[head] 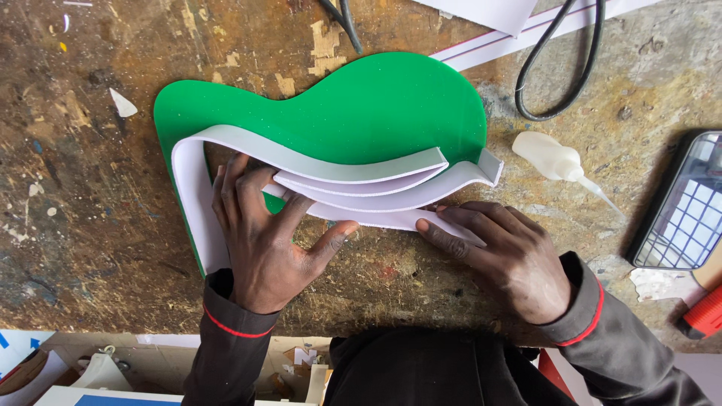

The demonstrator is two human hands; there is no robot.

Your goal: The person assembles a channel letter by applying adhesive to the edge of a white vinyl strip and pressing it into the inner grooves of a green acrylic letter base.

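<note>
A green curved plastic sheet (376, 105) lies flat on the worn workbench (90, 195). White foam strips (361, 171) stand on edge on it, bent along its outline and into inner curves. My left hand (263, 233) presses on the strips inside the left loop, fingers spread, thumb against the front strip. My right hand (500, 252) presses the front strip (391, 218) down near the bench's front edge, fingers flat on it.
A small white squeeze bottle (553, 158) lies on its side right of the sheet. A black cable (556, 75) loops at the back right. A phone (688, 203) rests at the right edge. White strips (519, 37) lie at the back. Boxes sit below the bench.
</note>
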